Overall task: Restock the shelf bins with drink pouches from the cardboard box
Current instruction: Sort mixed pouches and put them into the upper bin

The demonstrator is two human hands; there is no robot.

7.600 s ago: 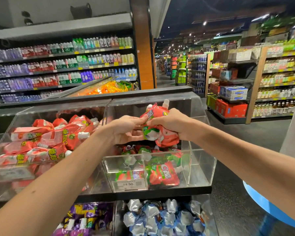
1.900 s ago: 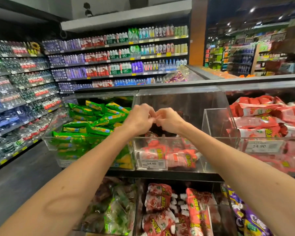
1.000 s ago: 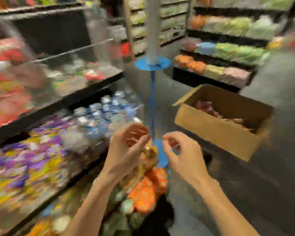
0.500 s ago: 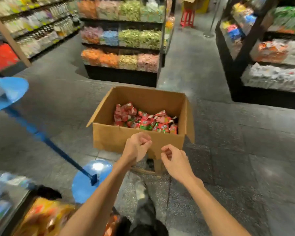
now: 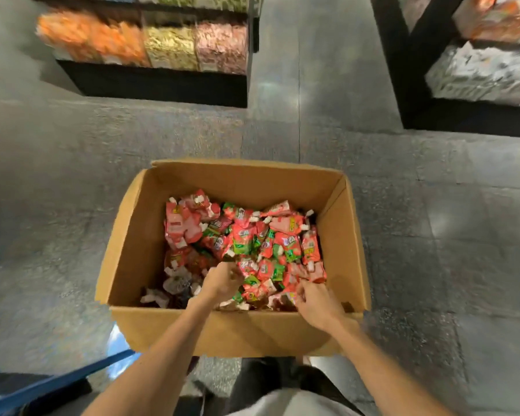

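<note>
An open cardboard box (image 5: pixel 231 331) stands on the floor right below me. It holds a heap of red, pink and green drink pouches (image 5: pixel 246 241) with white caps. Both my hands are inside the box at its near side. My left hand (image 5: pixel 222 282) reaches down into the pile near the middle, with its fingers curled among the pouches. My right hand (image 5: pixel 315 301) lies at the near right of the pile, its curled fingertips on a pink pouch (image 5: pixel 287 297). Blur and the backs of my hands hide whether either hand has a hold.
A low black shelf unit (image 5: pixel 150 49) with orange, gold and pink packs stands beyond the box on the left. Another dark shelf unit (image 5: pixel 478 73) is at the far right. A blue stand base (image 5: pixel 117 352) lies by the box's near left corner. Grey floor surrounds the box.
I have turned from the shelf bins to the box and bent over it. Both hands, half a second ago above the box's near wall, have dropped into the pouches.
</note>
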